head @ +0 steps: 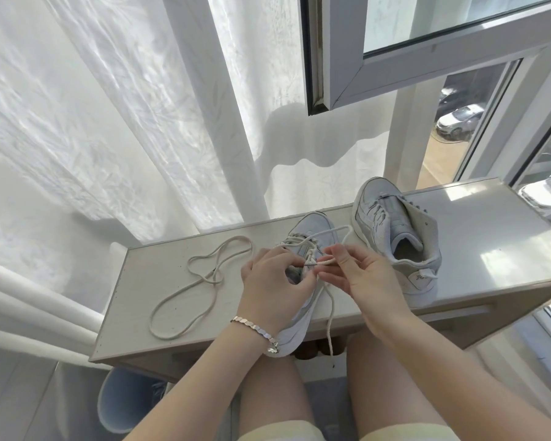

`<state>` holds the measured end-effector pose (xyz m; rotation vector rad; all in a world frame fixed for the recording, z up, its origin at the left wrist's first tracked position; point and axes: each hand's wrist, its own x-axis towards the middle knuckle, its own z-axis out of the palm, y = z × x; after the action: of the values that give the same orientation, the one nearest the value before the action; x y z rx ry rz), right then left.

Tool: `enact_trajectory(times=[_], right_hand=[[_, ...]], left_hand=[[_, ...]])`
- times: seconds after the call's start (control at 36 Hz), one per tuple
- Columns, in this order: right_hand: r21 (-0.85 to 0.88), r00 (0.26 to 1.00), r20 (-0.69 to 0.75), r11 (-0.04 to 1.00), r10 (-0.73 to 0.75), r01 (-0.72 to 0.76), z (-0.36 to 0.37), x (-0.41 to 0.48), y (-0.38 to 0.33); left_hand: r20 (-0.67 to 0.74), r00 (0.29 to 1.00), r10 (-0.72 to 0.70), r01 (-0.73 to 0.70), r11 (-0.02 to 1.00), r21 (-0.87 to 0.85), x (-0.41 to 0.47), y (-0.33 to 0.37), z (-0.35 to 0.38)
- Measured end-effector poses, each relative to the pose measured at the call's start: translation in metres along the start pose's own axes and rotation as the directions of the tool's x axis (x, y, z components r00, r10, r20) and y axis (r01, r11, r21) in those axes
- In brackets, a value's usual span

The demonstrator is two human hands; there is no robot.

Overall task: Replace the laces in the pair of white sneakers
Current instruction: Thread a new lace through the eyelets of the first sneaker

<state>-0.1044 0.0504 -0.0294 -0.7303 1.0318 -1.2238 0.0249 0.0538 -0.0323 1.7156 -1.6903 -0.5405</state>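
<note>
- I see the near sneaker point(312, 232) at centre frame on the table point(490, 249), its heel overhanging the front edge.
- My view has the left hand point(274, 281) curled round that shoe's collar, gripping it.
- The right hand point(363, 278) pinches the lace point(326, 261) near its tip, thumb against forefinger, other fingers loosely spread; the lace's tail hangs off the front edge.
- The second sneaker point(395, 224) stands right of centre, near the back edge, apart from both hands.
- A loose lace point(201, 281) loops across the table's left part, inside its edges.
- Bare tabletop lies at the right end; a curtain point(109, 122) hangs behind the left.
</note>
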Motion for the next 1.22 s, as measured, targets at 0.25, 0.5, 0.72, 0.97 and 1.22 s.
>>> enact_trajectory(times=[0.25,0.5,0.72,0.97,1.22], right_hand=[[-0.172,0.994,0.019,0.979,-0.104,0.106,-0.001,0.001,0.003],[-0.349,0.992,0.084,0.929,-0.097,0.120,-0.005,0.002,-0.002],[-0.466,0.989,0.090,0.873,-0.115,0.144,-0.009,0.003,-0.004],[-0.566,0.988,0.106,0.810,-0.112,0.152,-0.012,0.009,-0.003],[-0.631,0.984,0.131,0.756,-0.120,0.176,-0.015,0.018,-0.003]], left_hand=[[-0.012,0.999,0.039,-0.039,0.998,0.054,-0.001,-0.003,0.003],[-0.027,0.997,0.066,-0.064,0.995,0.074,-0.001,-0.007,0.005],[-0.008,0.997,0.071,-0.070,0.995,0.075,-0.001,-0.007,0.003],[0.007,0.998,0.056,-0.056,0.998,0.028,-0.001,-0.007,0.002],[0.018,0.999,0.047,-0.047,0.999,-0.013,-0.001,-0.005,0.001]])
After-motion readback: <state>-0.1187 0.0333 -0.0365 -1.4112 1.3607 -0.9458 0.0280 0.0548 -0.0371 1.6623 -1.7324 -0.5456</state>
